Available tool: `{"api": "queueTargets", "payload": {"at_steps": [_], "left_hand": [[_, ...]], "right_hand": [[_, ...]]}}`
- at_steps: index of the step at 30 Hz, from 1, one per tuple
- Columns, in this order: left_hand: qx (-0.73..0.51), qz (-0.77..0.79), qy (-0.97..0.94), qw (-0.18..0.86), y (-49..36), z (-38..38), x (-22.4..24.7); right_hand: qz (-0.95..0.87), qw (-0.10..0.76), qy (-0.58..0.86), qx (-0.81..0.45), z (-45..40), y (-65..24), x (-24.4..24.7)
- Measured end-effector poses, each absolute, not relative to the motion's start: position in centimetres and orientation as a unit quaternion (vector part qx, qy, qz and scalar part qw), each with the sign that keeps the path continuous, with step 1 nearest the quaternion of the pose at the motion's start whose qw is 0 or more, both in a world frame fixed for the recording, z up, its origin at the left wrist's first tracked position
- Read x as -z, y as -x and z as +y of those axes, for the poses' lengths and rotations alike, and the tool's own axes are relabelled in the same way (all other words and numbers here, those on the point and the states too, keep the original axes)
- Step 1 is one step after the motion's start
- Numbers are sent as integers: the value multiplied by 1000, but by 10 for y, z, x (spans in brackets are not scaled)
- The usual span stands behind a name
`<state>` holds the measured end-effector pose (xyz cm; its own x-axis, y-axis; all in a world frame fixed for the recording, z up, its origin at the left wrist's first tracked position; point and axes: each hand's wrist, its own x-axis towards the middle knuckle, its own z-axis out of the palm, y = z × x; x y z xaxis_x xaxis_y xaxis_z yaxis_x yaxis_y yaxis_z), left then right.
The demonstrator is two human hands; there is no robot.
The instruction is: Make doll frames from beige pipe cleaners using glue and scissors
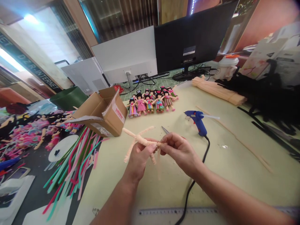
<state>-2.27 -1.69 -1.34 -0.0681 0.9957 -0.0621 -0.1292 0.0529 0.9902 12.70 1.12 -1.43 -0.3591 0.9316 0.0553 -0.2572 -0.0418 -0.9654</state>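
Note:
A pale peach doll body made of fuzzy stems, with several limbs sticking out, is pinched between the thumb and fingers of my left hand. My right hand pinches its right end, where a thin peach strand hangs down. The fingertips of both hands nearly meet. Just behind my right hand the pointed tip of a metal tool shows; the rest of it is mostly hidden. A blue glue gun lies on the table to the right, its black cord passing under my right forearm.
Finished dolls lie behind my hands, beside an open cardboard box. Colored stems spread at left. Peach stems and black stems lie at right. A ruler runs along the front. Monitors stand behind.

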Motion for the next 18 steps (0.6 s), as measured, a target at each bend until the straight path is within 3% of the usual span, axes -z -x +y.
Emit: {"api": "queueTargets", "payload": {"at_steps": [10, 18], "left_hand": [[-525, 501, -417, 548, 25, -16, 13], [-487, 516, -446, 546, 25, -15, 12]], "right_hand": [[-475, 437, 328, -689, 12, -126, 15], [-529, 462, 321, -635, 13, -127, 24]]}}
